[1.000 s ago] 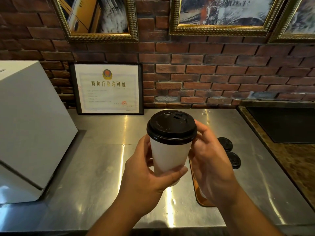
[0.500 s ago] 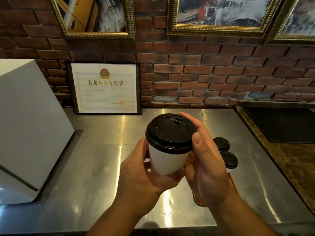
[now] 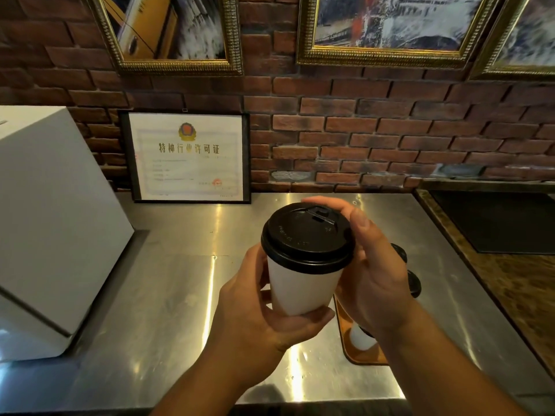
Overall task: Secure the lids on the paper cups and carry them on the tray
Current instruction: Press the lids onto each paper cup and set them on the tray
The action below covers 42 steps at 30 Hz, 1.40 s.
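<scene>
The paper cup [image 3: 301, 291] is held up in the air above the surface [image 3: 180, 280], white and leaning slightly, with its black lid [image 3: 303, 238] seated on the rim. The left hand [image 3: 261, 319] wraps the lower half of the cup, its fingers [image 3: 312, 318] clamped round the wall and the thumb lying across the base. The right hand [image 3: 375, 280] grips the lid: the thumb presses on the near right edge and the forefinger curls over the far rim by the sip tab.

A second ago that right hand lay beside the cup wall, below the lid's rim, touching no part of the top. Half a second ago it had risen to the lid, and now its grip on the rim looks closer. The left hand's hold is unchanged.

Just beyond the right knuckles two more black lids [image 3: 416, 283] peek out; what they sit on is hidden. Under the right wrist the brown tray [image 3: 360, 360] lies on the surface with a white cup body [image 3: 360, 339] on it.

Well to the left of the left fingers stands a white box [image 3: 51, 229]. Behind both hands a framed certificate [image 3: 189, 157] leans against the brick wall [image 3: 390, 130]. A dark mat [image 3: 495, 220] lies far right.
</scene>
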### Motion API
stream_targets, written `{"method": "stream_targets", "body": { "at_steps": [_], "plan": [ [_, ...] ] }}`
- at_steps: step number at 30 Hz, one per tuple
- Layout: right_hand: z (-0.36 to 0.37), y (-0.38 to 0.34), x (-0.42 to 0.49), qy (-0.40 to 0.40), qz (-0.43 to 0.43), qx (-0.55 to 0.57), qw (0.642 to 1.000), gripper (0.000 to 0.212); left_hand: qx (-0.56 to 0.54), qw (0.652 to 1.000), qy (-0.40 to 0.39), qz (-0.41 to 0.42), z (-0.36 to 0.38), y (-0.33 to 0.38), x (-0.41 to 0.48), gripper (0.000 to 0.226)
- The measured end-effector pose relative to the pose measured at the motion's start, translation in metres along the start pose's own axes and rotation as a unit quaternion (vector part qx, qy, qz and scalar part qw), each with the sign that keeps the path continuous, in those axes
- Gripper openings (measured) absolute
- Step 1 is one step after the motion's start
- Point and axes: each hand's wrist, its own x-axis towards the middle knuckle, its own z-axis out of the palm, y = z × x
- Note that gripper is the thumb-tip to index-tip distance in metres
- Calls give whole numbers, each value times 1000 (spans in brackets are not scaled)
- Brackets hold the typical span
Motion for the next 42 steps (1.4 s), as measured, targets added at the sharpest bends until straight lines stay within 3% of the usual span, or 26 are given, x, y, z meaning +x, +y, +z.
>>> {"method": "stream_targets", "body": {
  "at_steps": [4, 19, 23, 28, 33, 42],
  "plan": [
    [2, -3, 8, -7, 26, 20, 999, 64, -17, 999, -35, 1, 0, 2, -1, 87],
    [10, 0, 3, 12, 57, 124, 991, 64, -13, 998, -56, 20, -2, 1, -3, 75],
    [10, 2, -5, 31, 61, 89, 994, 70, -23, 998, -44, 23, 1, 1, -4, 77],
    [9, 4, -16, 39, 10, -3, 999, 101, -33, 999, -6, 23, 0, 1, -1, 84],
    [10, 6, -19, 32, -16, -73, 997, 79, -24, 1000, 15, 12, -1, -1, 2, 86],
    [11, 6, -24, 62, -6, -103, 993, 74, -27, 999, 13, -25, 4, -10, -2, 93]
  ]
}}
